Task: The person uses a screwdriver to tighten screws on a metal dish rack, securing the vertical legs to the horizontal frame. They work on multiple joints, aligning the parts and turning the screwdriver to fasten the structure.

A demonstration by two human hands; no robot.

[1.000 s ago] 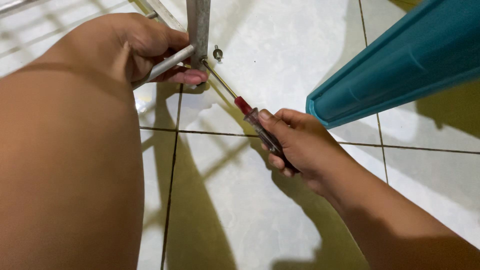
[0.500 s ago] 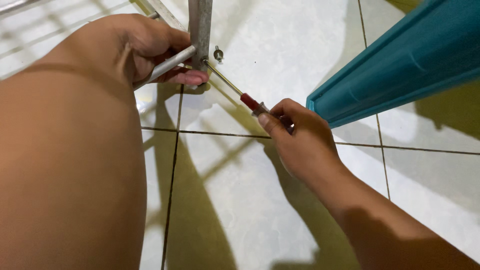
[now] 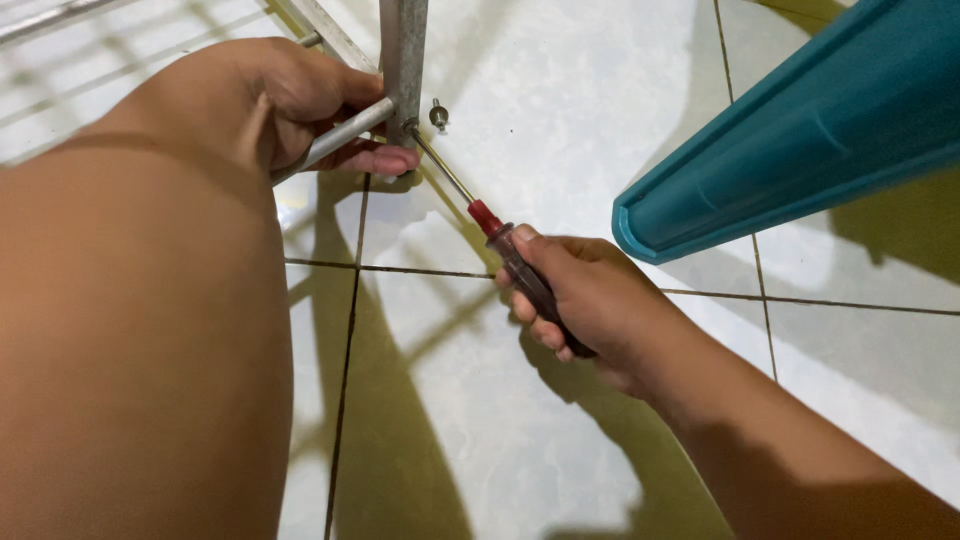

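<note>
My right hand point(image 3: 590, 295) grips a screwdriver point(image 3: 500, 240) with a dark red handle. Its thin shaft runs up and left, and the tip meets the joint at the foot of a flat grey metal bar point(image 3: 403, 55). My left hand point(image 3: 290, 100) is closed around a round grey metal rod point(image 3: 335, 140) where it meets that bar, thumb tip resting just under the joint. A small loose screw point(image 3: 438, 115) lies on the tile just right of the bar. My left forearm fills the lower left of the view.
White floor tiles point(image 3: 560, 90) with dark grout lines lie under everything. A teal plastic object point(image 3: 790, 130) slants in from the upper right, its end near my right hand. More thin metal rods point(image 3: 60, 20) of the frame cross the upper left.
My right hand has slid and turned on the screwdriver handle, then settled lower again. The tip stays at the joint. My left hand has not moved.
</note>
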